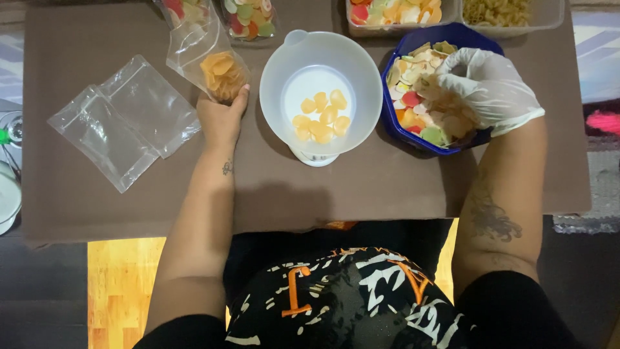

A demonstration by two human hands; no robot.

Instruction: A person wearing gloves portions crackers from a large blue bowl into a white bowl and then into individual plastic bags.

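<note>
My left hand (221, 118) is bare and grips the bottom of a clear plastic bag (205, 55) holding orange round crackers. A white bowl (365, 87) stands in the middle on a small scale, with several orange crackers (321, 117) inside. My right hand (492, 87), in a white glove, is dug into a dark blue bowl (395, 121) full of mixed coloured crackers and clutches a handful of them.
Two empty clear bags (126, 119) lie flat at the left on the brown table (387, 194). Clear containers of coloured crackers (248, 18) and pasta-like pieces (497, 11) line the far edge. A white dish (8, 197) sits at the left edge.
</note>
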